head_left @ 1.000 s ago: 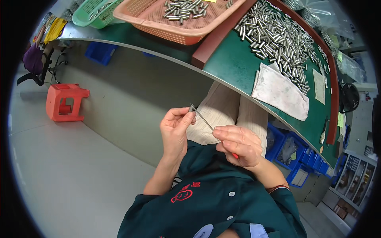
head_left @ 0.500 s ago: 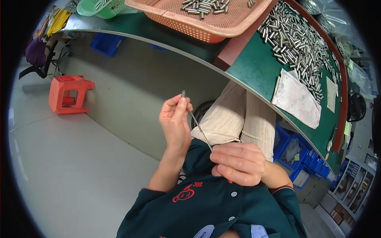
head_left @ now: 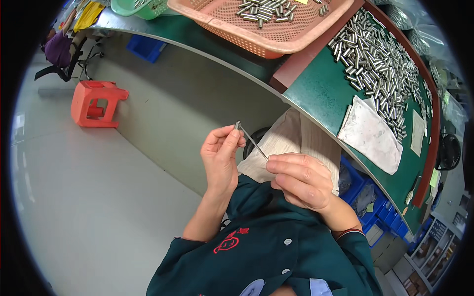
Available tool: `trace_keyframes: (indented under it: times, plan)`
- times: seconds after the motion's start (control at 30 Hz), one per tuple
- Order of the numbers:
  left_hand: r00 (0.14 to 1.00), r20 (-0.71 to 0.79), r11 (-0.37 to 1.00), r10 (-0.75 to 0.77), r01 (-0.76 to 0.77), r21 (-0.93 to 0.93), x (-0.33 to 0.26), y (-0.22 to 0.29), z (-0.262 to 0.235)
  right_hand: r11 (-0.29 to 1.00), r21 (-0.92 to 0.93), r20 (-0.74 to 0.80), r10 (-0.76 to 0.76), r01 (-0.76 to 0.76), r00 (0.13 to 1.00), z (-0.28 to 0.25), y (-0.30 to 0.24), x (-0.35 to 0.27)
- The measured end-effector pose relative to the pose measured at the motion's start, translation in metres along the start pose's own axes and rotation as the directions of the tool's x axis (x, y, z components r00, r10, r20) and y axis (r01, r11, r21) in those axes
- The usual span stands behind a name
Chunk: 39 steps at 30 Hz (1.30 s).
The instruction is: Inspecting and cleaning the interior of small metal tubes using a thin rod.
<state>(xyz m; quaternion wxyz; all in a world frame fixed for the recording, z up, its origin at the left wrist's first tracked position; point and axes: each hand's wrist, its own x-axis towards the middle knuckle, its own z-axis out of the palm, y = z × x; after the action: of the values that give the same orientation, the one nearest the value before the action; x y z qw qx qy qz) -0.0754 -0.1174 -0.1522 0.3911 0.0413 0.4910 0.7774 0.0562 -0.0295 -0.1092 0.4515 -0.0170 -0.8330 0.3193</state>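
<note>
My left hand (head_left: 219, 163) is raised in front of my lap, thumb and fingers pinching a small shiny metal tube (head_left: 237, 125) whose upper end sticks out. My right hand (head_left: 305, 181) is lower and to the right, its fingers closed on the lower end of a thin metal rod (head_left: 254, 143). The rod slants up leftward, its far tip at the tube's top end; whether it is inside the tube I cannot tell. On the green table to the right lies a large pile of similar metal tubes (head_left: 377, 69).
A white cloth (head_left: 371, 134) lies beside the pile. A pink perforated basket (head_left: 242, 37) holding several tubes stands at the table's edge, a green basket (head_left: 148, 11) farther left. A red stool (head_left: 98, 104) stands on the floor; blue bins (head_left: 375, 202) sit under the table. Another person (head_left: 60, 49) sits far left.
The rod's tip has gone from beneath my left fingers to the top end of the tube. My right hand has risen a little, and the whole view has shifted slightly.
</note>
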Motion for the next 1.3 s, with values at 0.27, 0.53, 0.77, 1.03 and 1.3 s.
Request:
trace_keyframes:
  times: [0.27,0.53,0.77,1.03,1.3]
  plan:
    - [0.983,0.0,0.967,0.182,-0.179,0.181,-0.005,-0.011,0.011,0.993,0.006,0.085,-0.119,0.119,0.989,-0.008,-0.003,-0.007]
    - [0.997,-0.073,0.999,0.014,-0.012,0.033,0.01,-0.026,0.019,0.986,0.12,0.032,-0.125,0.12,0.992,-0.04,-0.017,-0.014]
    - [0.903,0.156,0.868,-0.4,0.428,-0.252,-0.015,-0.036,0.023,0.987,0.095,-0.163,0.142,-0.128,0.976,-0.051,0.0,-0.028]
    - [0.87,0.205,0.829,-0.449,0.491,-0.268,-0.016,-0.039,0.033,0.985,0.084,-0.208,0.165,-0.151,0.964,-0.058,0.006,-0.033]
    - [0.926,0.2,0.936,-0.319,0.342,-0.089,-0.016,-0.037,0.037,0.987,0.074,-0.154,0.156,-0.146,0.976,-0.06,0.007,-0.032]
